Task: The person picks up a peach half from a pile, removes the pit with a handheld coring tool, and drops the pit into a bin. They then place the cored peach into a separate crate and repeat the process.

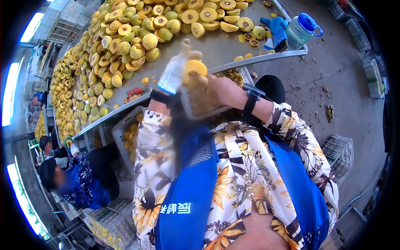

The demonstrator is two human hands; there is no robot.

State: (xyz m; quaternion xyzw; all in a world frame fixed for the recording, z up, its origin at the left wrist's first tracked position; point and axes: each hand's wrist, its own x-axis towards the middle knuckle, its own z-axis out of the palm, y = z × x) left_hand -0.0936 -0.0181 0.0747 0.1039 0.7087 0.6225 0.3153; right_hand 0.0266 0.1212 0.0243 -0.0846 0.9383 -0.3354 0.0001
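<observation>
My left hand [178,66], in a white knitted glove, is closed around a yellow peach half [194,69]. Its cut face is turned up toward me, with a brownish centre. Close against the peach's right edge is my bare right hand [225,89], its fingers curled and blurred. Whatever those fingers grip is hidden. Below both hands, a pale plastic basket [243,76] holds brownish-yellow pieces. A large heap of halved peaches [125,48] covers much of the metal table [177,50] beyond my hands.
A blue glove [278,30] and a blue-lidded bottle [298,31] stand at the table's right corner. A red-handled item [135,91] lies near the front edge. Left of me sits a co-worker [81,179] in blue. Crates [339,154] stand on the floor at right.
</observation>
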